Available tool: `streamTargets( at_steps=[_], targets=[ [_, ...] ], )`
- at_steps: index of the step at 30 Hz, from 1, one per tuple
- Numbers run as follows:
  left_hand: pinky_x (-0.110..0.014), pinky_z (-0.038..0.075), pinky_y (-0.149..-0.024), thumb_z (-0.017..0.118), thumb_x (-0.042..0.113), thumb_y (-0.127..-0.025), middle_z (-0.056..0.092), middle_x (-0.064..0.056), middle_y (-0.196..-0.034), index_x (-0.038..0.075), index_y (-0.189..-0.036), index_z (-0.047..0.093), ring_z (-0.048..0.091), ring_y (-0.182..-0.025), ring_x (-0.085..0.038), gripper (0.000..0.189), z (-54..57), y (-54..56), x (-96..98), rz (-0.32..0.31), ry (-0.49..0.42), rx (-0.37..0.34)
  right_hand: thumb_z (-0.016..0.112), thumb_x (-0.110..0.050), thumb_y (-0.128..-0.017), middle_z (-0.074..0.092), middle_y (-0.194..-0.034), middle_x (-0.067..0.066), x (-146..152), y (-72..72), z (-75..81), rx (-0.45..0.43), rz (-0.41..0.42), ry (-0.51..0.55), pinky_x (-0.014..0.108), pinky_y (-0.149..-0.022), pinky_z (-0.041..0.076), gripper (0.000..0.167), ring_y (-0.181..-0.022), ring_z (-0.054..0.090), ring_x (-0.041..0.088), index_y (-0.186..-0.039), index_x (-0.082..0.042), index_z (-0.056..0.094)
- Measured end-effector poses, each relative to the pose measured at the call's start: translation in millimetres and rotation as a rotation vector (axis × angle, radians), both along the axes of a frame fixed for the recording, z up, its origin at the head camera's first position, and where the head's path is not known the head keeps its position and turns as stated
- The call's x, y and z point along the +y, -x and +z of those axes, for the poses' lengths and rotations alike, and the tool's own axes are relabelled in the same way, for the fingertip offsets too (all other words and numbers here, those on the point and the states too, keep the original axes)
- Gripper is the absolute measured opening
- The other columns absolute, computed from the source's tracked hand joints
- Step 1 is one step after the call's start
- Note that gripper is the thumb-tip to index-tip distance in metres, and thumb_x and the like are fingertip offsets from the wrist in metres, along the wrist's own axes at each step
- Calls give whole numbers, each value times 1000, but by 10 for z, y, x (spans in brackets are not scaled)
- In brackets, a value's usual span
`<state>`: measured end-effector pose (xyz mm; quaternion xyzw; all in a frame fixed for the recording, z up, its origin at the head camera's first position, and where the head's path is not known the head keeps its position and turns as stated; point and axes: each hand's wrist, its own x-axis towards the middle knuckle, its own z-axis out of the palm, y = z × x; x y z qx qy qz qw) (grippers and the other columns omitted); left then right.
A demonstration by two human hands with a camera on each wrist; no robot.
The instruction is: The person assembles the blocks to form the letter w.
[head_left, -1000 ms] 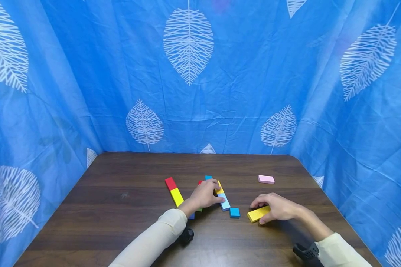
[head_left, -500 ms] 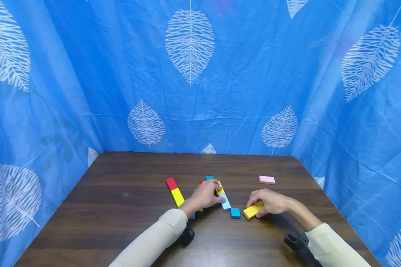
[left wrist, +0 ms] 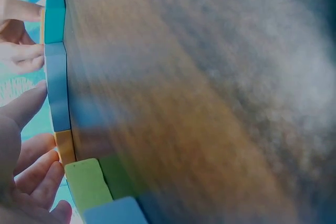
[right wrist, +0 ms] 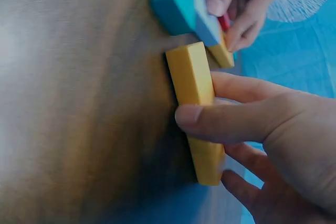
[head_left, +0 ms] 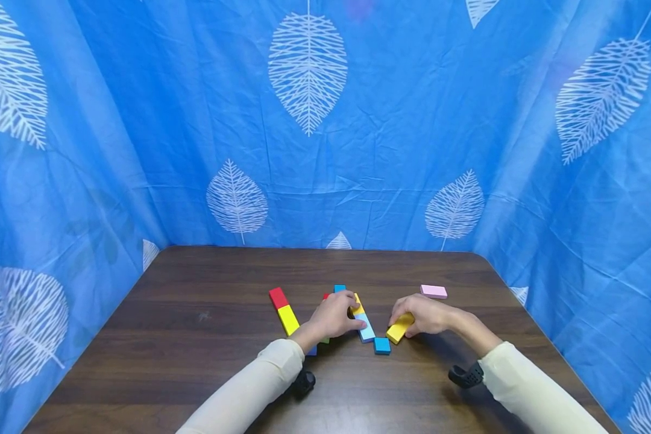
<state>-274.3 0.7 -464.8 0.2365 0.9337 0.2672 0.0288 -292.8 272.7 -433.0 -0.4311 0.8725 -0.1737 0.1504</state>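
Observation:
My right hand (head_left: 425, 314) pinches a long yellow block (right wrist: 189, 82) between thumb and fingers, tilted beside a small teal block (head_left: 382, 345). My left hand (head_left: 332, 316) rests at a slanting row of blocks, its thumb at the light blue block (left wrist: 58, 86) and its fingertips at the orange block (left wrist: 65, 146). In the left wrist view the teal block adjoins the light blue one's end, and a green block (left wrist: 88, 184) sits beyond the orange one. Part of the arrangement is hidden under my left hand.
Left of my left hand a red block (head_left: 278, 298) and a yellow block (head_left: 288, 320) form another slanting line. A blue block (head_left: 339, 289) shows behind the left hand. A pink block (head_left: 433, 292) lies apart at the right on the wooden table (head_left: 195, 361).
My right hand has moved left and away from me with the yellow block, turning it more lengthwise and bringing it near the teal block. The left hand stays in place.

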Motion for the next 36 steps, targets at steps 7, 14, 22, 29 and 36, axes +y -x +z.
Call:
streamTargets(
  at_steps=[7,14,22,29,36],
  targets=[
    [-36,53,-100,83,40,-89,62,-5,-139,8,-127,75,58,-125,-23,50,-1,-18,-18,-3,7,-6,81,-6,-89,61,-133,7,58,-119,-33,12,-108,41,56,-100,49,42,-122,58,33,-130,-11,71],
    [-35,53,-99,83,39,-89,62,-6,-138,7,-125,76,59,-124,-23,49,5,-50,-46,-3,-8,4,79,-25,-93,63,-133,19,138,-237,-146,97,-355,191,61,-99,49,55,-121,59,41,-137,3,62],
    [-33,54,-97,84,38,-88,63,-5,-136,8,-125,76,59,-123,-23,49,-6,-68,-41,8,-17,7,86,-38,-86,66,-111,8,126,-311,-361,124,-518,205,42,-85,55,65,-97,61,22,-128,8,64],
    [-35,53,-99,84,39,-88,63,-5,-137,8,-125,76,58,-124,-23,49,9,-72,-22,7,-13,-1,89,-34,-83,64,-103,2,145,-276,-379,71,-531,216,36,-80,54,59,-91,57,19,-121,5,67],
    [-35,52,-101,84,38,-89,62,-5,-137,7,-125,76,58,-124,-23,48,19,-40,-17,7,-15,-5,88,-35,-85,65,-110,4,147,-224,-330,23,-487,208,41,-86,55,60,-96,59,22,-126,4,67]
  ],
)
